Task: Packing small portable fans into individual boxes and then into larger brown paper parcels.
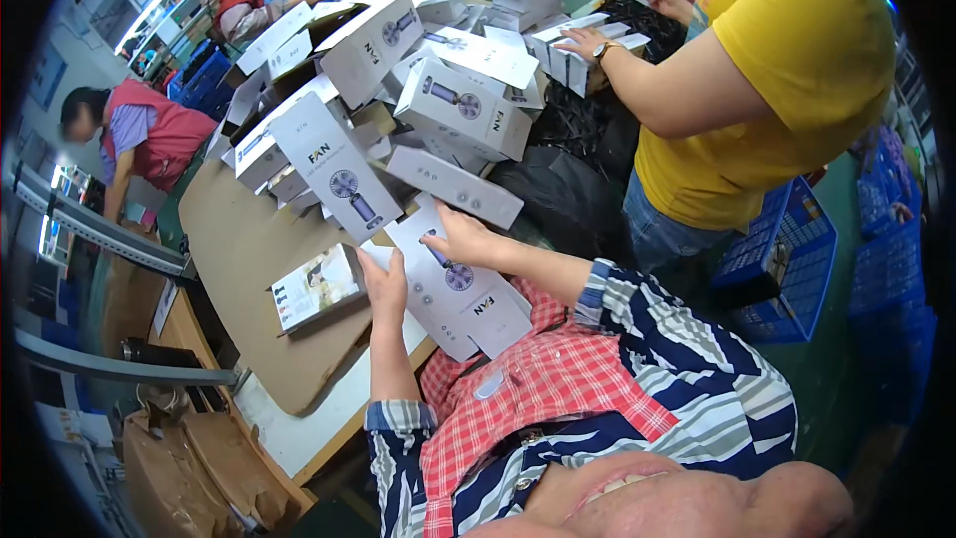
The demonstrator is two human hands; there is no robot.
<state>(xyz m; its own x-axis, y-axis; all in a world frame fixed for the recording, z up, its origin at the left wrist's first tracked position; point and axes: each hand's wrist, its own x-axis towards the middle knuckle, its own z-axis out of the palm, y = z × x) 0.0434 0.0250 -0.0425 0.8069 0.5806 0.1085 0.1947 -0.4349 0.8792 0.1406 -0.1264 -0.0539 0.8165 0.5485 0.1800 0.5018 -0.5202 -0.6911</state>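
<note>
In front of my chest is a white folding carton point(473, 306) with a purple fan picture on its face. My left hand point(386, 286) grips its left upper corner near a flap, thumb up. My right hand point(466, 239) holds the upper right side, its thumb across the printed face. The carton's lower end rests against my red checked apron point(558, 369). Whether anything is inside it, I cannot tell. Just left of my left hand, a small printed booklet or stack point(317, 287) lies on the brown board. Beyond my hands lies a closed white carton point(455, 185).
A heap of white fan cartons point(463, 105) covers the far side of the brown board point(239, 269). At right, a person in a yellow shirt point(797, 60) handles more cartons. Blue crates point(797, 269) stand on the floor. Metal rails point(119, 364) run along the left.
</note>
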